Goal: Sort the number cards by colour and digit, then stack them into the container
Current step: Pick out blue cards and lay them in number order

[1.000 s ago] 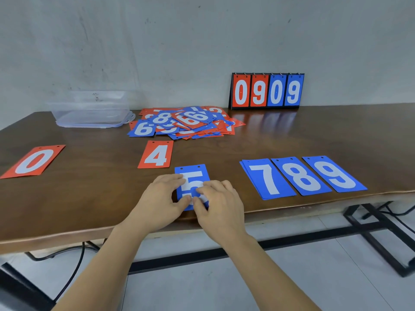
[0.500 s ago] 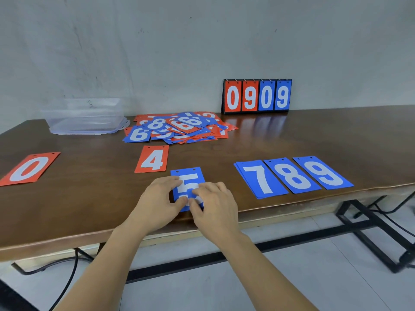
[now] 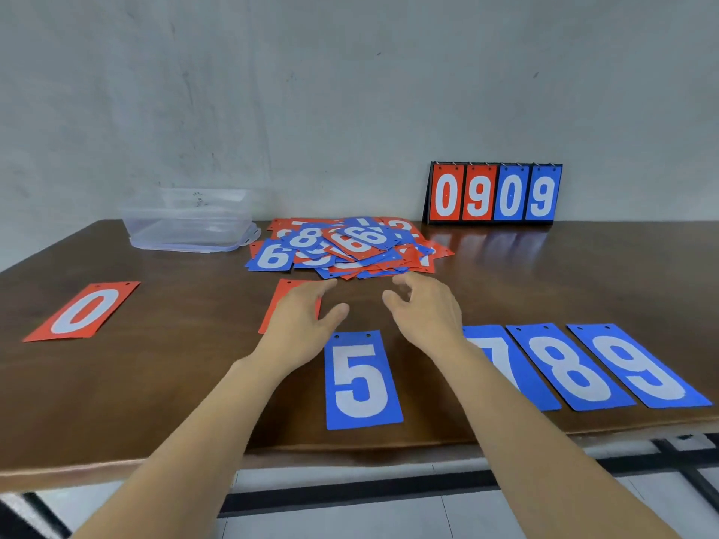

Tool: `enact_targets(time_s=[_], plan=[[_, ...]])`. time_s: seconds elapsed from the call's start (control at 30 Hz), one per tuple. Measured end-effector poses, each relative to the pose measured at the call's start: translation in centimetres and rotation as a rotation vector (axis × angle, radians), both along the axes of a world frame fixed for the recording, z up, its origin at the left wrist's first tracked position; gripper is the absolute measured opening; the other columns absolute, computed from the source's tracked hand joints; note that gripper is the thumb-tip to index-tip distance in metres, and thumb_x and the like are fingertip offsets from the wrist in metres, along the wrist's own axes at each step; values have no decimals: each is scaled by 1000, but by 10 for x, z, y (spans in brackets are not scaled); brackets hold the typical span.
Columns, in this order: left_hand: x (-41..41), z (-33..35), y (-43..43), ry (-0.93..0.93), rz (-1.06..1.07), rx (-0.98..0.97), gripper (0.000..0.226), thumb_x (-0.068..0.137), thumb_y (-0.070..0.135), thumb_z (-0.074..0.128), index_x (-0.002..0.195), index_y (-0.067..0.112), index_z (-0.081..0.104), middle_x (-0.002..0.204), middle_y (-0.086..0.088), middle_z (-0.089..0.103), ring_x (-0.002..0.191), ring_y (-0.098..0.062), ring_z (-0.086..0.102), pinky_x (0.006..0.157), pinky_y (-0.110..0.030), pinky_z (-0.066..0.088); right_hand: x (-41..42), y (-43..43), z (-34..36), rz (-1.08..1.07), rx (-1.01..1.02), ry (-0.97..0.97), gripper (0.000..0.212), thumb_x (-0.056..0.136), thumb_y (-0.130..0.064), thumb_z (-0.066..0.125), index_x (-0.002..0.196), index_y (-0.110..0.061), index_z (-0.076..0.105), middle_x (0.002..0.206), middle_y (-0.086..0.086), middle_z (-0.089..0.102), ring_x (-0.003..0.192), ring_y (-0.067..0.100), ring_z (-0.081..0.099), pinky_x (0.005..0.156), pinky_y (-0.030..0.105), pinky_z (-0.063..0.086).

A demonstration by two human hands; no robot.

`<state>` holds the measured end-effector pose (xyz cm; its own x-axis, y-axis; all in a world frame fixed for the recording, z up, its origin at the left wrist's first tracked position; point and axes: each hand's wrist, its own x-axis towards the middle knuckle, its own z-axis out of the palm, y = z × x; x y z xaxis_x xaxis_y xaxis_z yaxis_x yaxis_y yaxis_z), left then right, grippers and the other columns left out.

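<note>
**Inspector:** State of the hands?

**Assessor:** The left hand (image 3: 299,317) and right hand (image 3: 424,309) hover apart over the table (image 3: 175,363). Their fingers are loosely spread and grip nothing.

**Inspector:** Where are the cards relative to them?

**Assessor:** The blue 5 card (image 3: 362,379) lies flat at 6 o'clock of the gap between the hands, clear of both. The mixed card pile (image 3: 350,243) sits at 12 o'clock, just past the fingertips. The clear plastic container (image 3: 190,223) stands at 10 o'clock of the pile. The red 0 card (image 3: 83,311) is at 9 o'clock, well apart.

**Inspector:** Obstructions?

**Assessor:** The left hand covers most of a red card (image 3: 272,313). Its digit is unreadable, and I cannot tell whether the hand touches it. The right forearm crosses the blue 7 card (image 3: 505,352). The blue 8 card (image 3: 572,367) and blue 9 card (image 3: 638,363), at its 3 o'clock, read fully. The pile's lower cards are mostly overlapped.
</note>
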<state>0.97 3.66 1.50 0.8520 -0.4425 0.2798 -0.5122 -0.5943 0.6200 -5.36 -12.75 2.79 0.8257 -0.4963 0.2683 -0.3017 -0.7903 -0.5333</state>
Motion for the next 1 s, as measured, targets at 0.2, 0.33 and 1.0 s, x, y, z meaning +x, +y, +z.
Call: enact_targets(time_s=[0.2,0.33,1.0], plan=[[78,13,-31,36,23,2,56,93,34,62,143,17,45,144,-1,50,131,-15,46,109,-32,37,80,-57,16,0,-7,86,37,93,-41,57,124,-19,61,124,0,63,109,21,58,78,31,45],[131,13,-51,52,74,17,62,90,33,66,144,12,43,143,-5,50,130,-19,47,105,-30,37,135,-91,17,7,-50,159,40,90,-47,59,110,-13,64,110,4,65,98,22,59,71,31,44],[251,-5,-129,127,238,519,123,60,83,63,153,15,20,155,-6,29,142,-30,25,113,-51,23,262,-145,-28,89,-53,304,103,70,-69,68,148,-15,29,152,12,29,140,32,28,112,46,32]])
